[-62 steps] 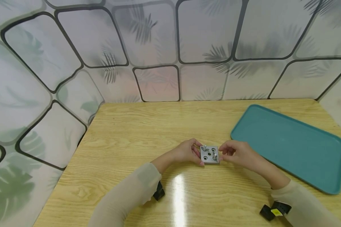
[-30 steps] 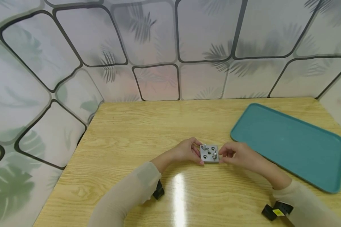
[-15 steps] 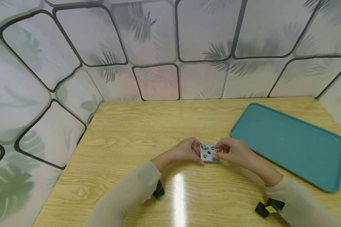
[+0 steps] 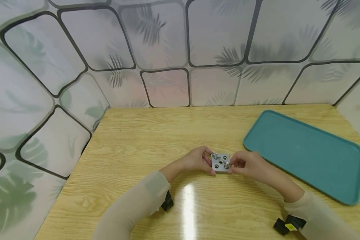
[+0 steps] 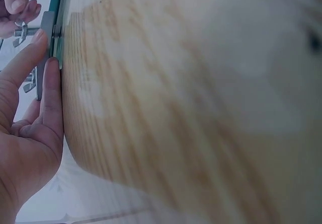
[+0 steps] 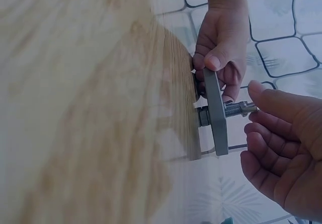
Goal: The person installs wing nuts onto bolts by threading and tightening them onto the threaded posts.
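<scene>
My left hand (image 4: 196,160) grips a small square metal plate (image 4: 222,170) by its left edge, thumb at the near corner. The plate has several round holes and lies flat, with two bolts standing through it. One wing nut (image 4: 216,156) sits on the bolt at the far left corner. At the near right corner is another wing nut (image 6: 246,108), partly covered in the head view. Thumb and forefinger of my right hand (image 4: 252,163) are at its wings, the other fingers loosely curled. Under the plate, a bolt head (image 6: 203,117) shows close over the table.
A teal tray (image 4: 306,156) lies at an angle on the right of the wooden table (image 4: 156,130), just behind my right hand. A patterned wall covering (image 4: 216,83) rises behind the table and along its left side. Dark wrist cameras hang under both sleeves.
Half a second ago my right fingers reached over the plate and covered the near wing nut. They have drawn back right, and the nut shows again. My left hand and the plate stay put.
</scene>
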Motion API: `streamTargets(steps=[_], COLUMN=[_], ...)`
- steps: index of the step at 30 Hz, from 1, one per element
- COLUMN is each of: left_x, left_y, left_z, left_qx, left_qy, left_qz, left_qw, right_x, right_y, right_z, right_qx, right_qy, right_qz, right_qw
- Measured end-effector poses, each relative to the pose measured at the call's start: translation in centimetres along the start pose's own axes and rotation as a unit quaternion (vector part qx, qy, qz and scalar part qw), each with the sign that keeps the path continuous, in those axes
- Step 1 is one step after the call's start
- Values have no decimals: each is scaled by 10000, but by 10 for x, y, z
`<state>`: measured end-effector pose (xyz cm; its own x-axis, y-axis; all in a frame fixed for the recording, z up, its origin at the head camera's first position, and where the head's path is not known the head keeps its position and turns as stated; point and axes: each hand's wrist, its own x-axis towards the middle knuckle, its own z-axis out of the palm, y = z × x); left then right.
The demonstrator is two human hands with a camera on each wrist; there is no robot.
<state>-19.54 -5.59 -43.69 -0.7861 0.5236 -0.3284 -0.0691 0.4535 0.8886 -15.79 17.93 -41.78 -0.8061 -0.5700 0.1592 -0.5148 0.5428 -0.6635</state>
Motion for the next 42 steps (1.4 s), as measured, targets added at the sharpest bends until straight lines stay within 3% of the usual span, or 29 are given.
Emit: streamTargets(steps=[8,15,27,34,42], left_x=[1,0,1,0,-1], left_y=[0,0,-1,-1,0], left_z=[0,0,-1,0,-1], left_qx=[43,28,97,75,23], left_qy=[-7,-38,-101,-37,-48], left_qz=[3,-40,-15,1,3], left_qw=[10000,10000,9999,10000,10000], right_x=[-1,4,12,6,-1], right_y=[-2,0,-2,-1,-1], right_z=[-6,-3,1,-2,-4], right_qx=[20,-175,-60,-192,132], right_qy=[42,286,-16,41,-203], right_qz=[254,132,421,197,114], right_qw=[9997,9993,9991,9996,9996])
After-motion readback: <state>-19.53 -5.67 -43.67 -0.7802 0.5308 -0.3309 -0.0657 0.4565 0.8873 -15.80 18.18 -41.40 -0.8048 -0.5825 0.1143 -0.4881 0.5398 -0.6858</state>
